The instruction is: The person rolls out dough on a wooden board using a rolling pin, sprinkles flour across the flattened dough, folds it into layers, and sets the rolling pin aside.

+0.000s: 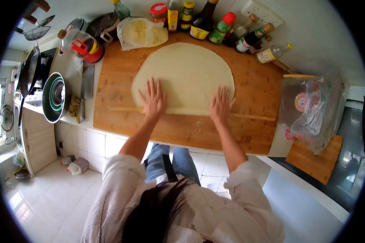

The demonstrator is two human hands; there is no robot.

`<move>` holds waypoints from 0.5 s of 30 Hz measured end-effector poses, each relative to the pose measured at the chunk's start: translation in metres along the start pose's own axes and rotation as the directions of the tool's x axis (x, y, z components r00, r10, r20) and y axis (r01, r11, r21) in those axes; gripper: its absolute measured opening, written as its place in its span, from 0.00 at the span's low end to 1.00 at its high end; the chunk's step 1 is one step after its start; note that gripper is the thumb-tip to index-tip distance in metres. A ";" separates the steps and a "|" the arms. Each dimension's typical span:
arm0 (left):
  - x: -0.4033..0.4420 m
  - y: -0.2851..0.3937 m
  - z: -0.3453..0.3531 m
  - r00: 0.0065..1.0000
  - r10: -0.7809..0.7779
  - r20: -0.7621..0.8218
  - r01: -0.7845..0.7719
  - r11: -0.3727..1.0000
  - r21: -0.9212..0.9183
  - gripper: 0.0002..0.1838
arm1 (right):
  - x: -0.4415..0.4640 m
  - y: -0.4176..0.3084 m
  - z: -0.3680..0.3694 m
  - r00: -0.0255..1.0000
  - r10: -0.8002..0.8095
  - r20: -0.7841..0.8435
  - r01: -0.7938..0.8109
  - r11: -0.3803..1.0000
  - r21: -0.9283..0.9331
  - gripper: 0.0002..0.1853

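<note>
A large, thin, rounded sheet of dough (184,77) lies on a wooden board (255,89). Along its near edge runs a long, slim rolling pin (251,117), both ends sticking out past the dough. My left hand (154,99) rests palm down over the pin and the dough's near left part, fingers spread forward. On the near right part, my right hand (220,104) lies in the same way, fingers stretched out. Both palms hide parts of the pin beneath them. Whether the dough's edge is wrapped round the pin, I cannot tell.
Several sauce bottles (202,20) line the wall behind the board. A plastic bag of pale yellow food (142,33) sits at the back left. Left stand nested bowls (48,97) and a cleaver (87,81); right, a clear plastic bag (312,105) and a small board (318,160).
</note>
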State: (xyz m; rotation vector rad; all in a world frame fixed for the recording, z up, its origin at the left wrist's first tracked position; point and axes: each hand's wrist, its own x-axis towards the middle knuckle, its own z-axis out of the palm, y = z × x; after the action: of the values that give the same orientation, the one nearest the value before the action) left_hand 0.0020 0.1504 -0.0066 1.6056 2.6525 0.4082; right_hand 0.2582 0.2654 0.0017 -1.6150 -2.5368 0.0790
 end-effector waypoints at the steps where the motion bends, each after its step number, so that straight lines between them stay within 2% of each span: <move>1: 0.009 0.010 -0.001 0.996 -0.065 -0.064 0.063 0.997 -0.033 0.32 | 0.017 -0.010 0.000 0.996 0.002 -0.087 0.007 0.995 0.097 0.30; 2: 0.001 0.027 0.011 0.999 0.029 -0.024 -0.027 0.994 0.105 0.32 | 0.011 -0.033 0.007 0.995 0.000 -0.099 0.010 0.995 0.101 0.30; 3: -0.016 0.049 0.022 0.993 0.116 0.028 -0.119 0.964 0.238 0.31 | -0.006 -0.065 0.018 0.995 0.017 0.097 -0.021 0.999 0.035 0.30; 4: -0.035 0.081 -0.019 0.902 0.130 0.412 -0.163 0.985 0.047 0.31 | -0.019 -0.083 0.023 0.955 0.047 0.292 -0.038 0.999 -0.036 0.30; 5: -0.069 0.069 0.035 0.971 0.059 0.231 -0.033 0.993 -0.117 0.32 | -0.026 -0.081 0.017 0.959 0.042 0.281 -0.034 0.999 -0.032 0.30; 6: -0.051 0.065 0.031 0.974 0.059 0.220 -0.034 0.993 -0.115 0.32 | -0.033 -0.077 0.012 0.970 -0.079 0.229 0.067 0.996 0.058 0.30; 7: -0.038 0.063 0.016 0.949 0.132 0.286 -0.117 0.991 -0.068 0.31 | -0.043 -0.074 0.008 0.964 -0.191 0.185 0.166 0.976 0.142 0.30; 8: -0.034 0.059 0.002 0.908 0.192 0.372 -0.194 0.980 -0.033 0.31 | -0.039 -0.068 -0.002 0.958 -0.192 0.215 0.163 0.976 0.147 0.30; 9: -0.013 0.050 -0.002 0.975 0.154 0.162 -0.166 0.985 0.058 0.32 | -0.012 -0.058 -0.012 0.973 -0.171 0.154 0.157 0.982 0.101 0.29; 10: -0.012 0.029 -0.009 0.990 0.062 0.126 -0.060 0.998 -0.021 0.32 | 0.011 -0.044 -0.018 0.985 -0.152 0.076 0.148 0.987 0.056 0.29; 11: -0.014 0.001 -0.017 0.995 -0.031 0.099 0.042 0.994 -0.101 0.32 | -0.002 -0.021 -0.018 0.984 -0.159 0.076 0.155 0.986 0.057 0.29; 13: -0.054 -0.047 -0.020 0.993 0.005 0.121 -0.011 0.999 0.043 0.31 | -0.047 0.016 -0.011 0.984 -0.164 0.070 0.164 0.986 0.008 0.28; 15: -0.043 -0.052 -0.015 0.995 0.005 0.097 -0.013 0.997 0.079 0.31 | -0.037 0.012 -0.008 0.988 -0.134 0.073 0.136 0.990 -0.028 0.28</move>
State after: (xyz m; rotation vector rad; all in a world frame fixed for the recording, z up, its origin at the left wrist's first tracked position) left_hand -0.0254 0.0871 -0.0087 1.6144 2.6222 0.2210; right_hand 0.2855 0.2369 0.0050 -1.4721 -2.7073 0.0823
